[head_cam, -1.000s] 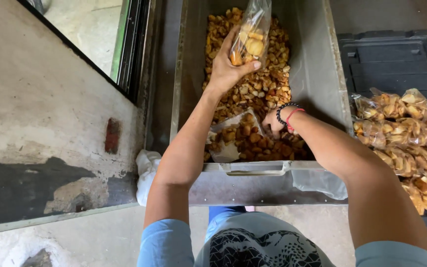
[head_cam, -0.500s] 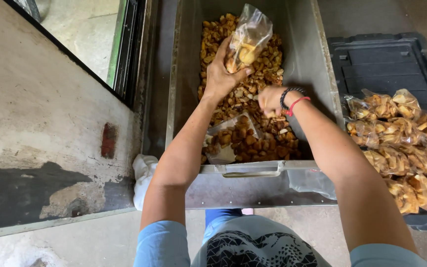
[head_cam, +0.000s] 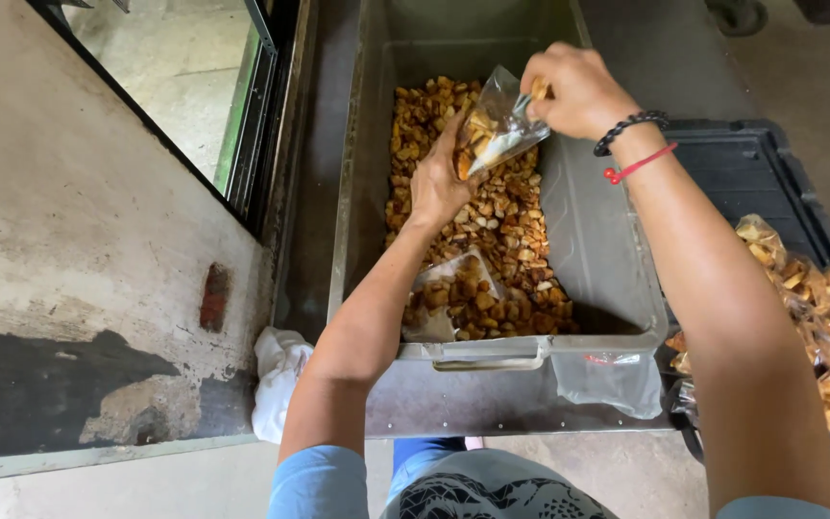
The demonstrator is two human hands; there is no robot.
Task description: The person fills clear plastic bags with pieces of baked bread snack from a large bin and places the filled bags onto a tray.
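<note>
while both hands (head_cam: 501, 135) hold a clear bag (head_cam: 497, 125), fried snacks (head_cam: 492, 250) fill the grey tub (head_cam: 607, 250).

Grey bin (head_cam: 607, 279): open top, right half of floor bare, free passage; fried snack pieces (head_cam: 492, 231) heaped left (both forearms cross above); filled bags (head_cam: 818, 327) crowd outside right.

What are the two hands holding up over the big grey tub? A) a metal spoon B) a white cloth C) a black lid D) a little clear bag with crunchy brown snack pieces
D: the left hand and right hand both grip a small clear bag partly filled with brown snack pieces, above the grey tub.
</note>
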